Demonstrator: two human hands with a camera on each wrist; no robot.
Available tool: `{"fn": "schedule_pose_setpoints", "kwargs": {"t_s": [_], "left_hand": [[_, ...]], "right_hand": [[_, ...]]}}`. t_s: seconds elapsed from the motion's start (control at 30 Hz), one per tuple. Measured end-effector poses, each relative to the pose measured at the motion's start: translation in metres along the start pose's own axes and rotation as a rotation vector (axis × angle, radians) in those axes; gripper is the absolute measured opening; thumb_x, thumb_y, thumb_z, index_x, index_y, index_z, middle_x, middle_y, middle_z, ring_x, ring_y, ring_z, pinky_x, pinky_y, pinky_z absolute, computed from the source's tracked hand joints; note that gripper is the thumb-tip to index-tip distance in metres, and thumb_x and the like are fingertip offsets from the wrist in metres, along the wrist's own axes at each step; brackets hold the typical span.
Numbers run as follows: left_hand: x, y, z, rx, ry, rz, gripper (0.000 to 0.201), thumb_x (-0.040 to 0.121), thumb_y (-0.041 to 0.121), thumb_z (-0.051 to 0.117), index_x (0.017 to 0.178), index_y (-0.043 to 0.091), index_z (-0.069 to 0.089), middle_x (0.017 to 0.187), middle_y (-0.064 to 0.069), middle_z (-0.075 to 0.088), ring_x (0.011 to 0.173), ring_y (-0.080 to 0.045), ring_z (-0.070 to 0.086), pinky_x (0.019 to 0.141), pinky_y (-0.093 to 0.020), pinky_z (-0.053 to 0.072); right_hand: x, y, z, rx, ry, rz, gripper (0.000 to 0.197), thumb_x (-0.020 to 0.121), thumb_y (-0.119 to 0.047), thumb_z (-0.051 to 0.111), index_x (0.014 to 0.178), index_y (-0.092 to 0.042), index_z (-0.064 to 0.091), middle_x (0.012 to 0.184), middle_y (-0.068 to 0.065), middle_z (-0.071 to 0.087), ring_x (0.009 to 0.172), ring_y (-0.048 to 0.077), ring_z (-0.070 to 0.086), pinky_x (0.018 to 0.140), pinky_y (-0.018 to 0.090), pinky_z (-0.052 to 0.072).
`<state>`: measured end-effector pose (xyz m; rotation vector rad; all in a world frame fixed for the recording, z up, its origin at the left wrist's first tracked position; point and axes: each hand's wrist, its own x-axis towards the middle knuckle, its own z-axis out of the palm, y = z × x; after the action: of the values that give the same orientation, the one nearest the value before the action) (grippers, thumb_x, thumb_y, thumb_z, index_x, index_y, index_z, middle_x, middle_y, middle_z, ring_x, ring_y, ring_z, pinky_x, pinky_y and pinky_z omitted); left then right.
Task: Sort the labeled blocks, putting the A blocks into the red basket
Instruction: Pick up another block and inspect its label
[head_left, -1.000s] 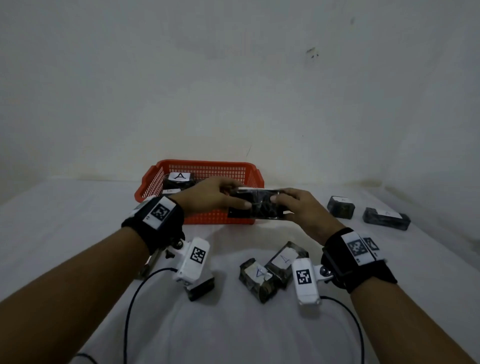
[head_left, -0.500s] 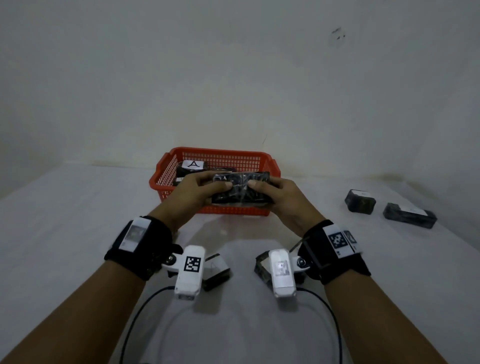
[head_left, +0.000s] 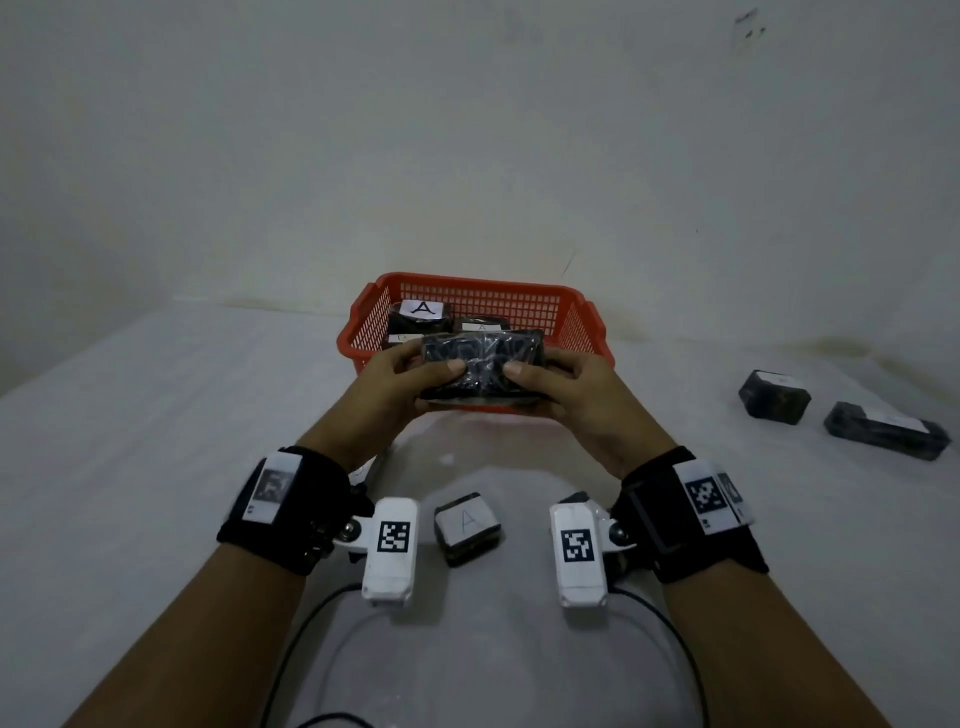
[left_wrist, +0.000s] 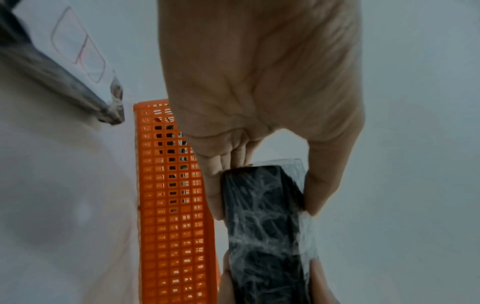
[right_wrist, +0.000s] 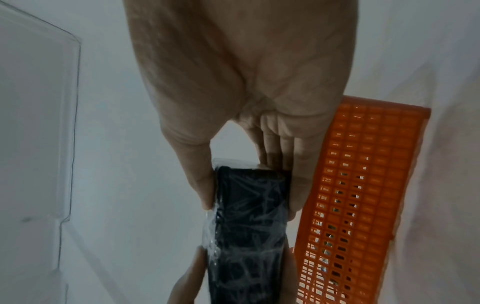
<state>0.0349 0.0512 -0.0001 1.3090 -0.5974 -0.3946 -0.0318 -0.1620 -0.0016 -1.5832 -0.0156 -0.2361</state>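
- The table is covered in white and carries all the other things.
- The red basket stands at the far middle of the table. Inside it lie dark blocks; one block shows a white label with the letter A.
- The left hand grasps the left end of a long dark block, with the thumb on its near face and the fingers behind it.
- The right hand grasps the right end of this long block in the same way.
- The long block is wrapped in clear film. It is held in the air, just in front of the near wall of the basket. Its label is not visible.
- Two dark blocks lie on the table far to the right, well apart from the basket; their letters are too small to read.
- A small block with the letter A lies on the table between the two wrists.
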Motion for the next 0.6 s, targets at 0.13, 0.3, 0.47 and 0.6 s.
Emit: {"fn": "schedule_pose_setpoints", "kwargs": {"t_s": [0.13,0.3,0.47,0.6], "left_hand": [[-0.003,-0.003,0.002,0.124,0.044,0.01,0.024,0.093,0.01,0.066,0.115,0.003,0.07,0.112,-0.014,0.077,0.107,-0.029,0.074,0.097,-0.037,0.058],[-0.012,-0.004,0.009,0.145,-0.018,-0.006,0.03,0.092,0.009,0.066,0.122,0.009,0.067,0.116,-0.008,0.077,0.109,-0.023,0.074,0.094,-0.031,0.059],[-0.014,-0.002,0.01,0.202,0.006,0.032,0.034,0.094,0.008,0.065,0.128,0.01,0.066,0.119,-0.006,0.076,0.11,-0.02,0.073,0.096,-0.032,0.058],[-0.014,-0.002,0.007,0.217,0.038,0.083,0.047,0.087,-0.004,0.071,0.131,0.011,0.062,0.122,-0.003,0.074,0.115,-0.018,0.071,0.094,-0.033,0.06]], "right_hand": [[-0.008,0.001,-0.002,0.002,-0.023,0.012,0.047,0.078,-0.028,0.084,0.119,-0.007,0.073,0.116,0.011,0.079,0.111,0.028,0.076,0.105,0.051,0.056],[-0.014,0.004,0.0,-0.033,-0.004,-0.026,0.055,0.067,-0.043,0.087,0.112,-0.013,0.078,0.111,0.008,0.081,0.107,0.027,0.077,0.105,0.052,0.056],[-0.018,0.001,-0.001,-0.033,-0.023,-0.049,0.052,0.072,-0.036,0.085,0.118,-0.013,0.076,0.114,0.006,0.08,0.109,0.025,0.076,0.102,0.046,0.057],[-0.018,0.0,0.003,-0.002,-0.037,0.026,0.054,0.074,-0.046,0.078,0.12,-0.018,0.074,0.118,0.004,0.078,0.115,0.023,0.072,0.093,0.037,0.06]]}}
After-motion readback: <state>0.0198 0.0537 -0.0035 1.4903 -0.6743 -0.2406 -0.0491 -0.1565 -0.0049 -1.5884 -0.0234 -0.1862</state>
